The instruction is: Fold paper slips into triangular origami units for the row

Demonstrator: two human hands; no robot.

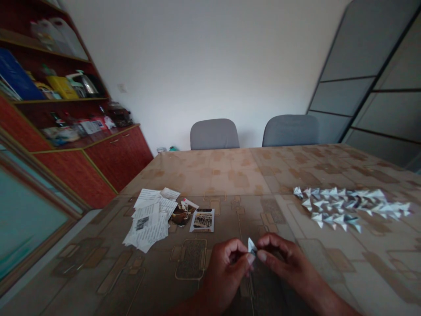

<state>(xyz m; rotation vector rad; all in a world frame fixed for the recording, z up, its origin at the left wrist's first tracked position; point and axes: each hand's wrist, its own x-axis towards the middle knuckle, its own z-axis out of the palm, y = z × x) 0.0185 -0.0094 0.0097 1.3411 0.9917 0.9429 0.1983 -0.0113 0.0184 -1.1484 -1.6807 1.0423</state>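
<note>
Between my two hands, low in the view, is a small folded paper piece (251,245) with a pointed white tip sticking up. My left hand (230,267) pinches it between thumb and fingers. My right hand (283,256) has its thumb and forefinger closed at the piece's right side. Loose printed paper pieces (149,221) lie in an overlapping pile to the left. Beside the pile lies a rectangular paper with a dark photo (202,220). On the right stand several folded paper pieces (342,204) in rows, pointed like the one I hold.
The table (230,171) has a patterned cover. Two grey chairs (215,134) stand at its far side before a white wall. A red-brown cabinet (115,153) with loaded shelves is on the left, and grey panelled doors (351,57) are on the right.
</note>
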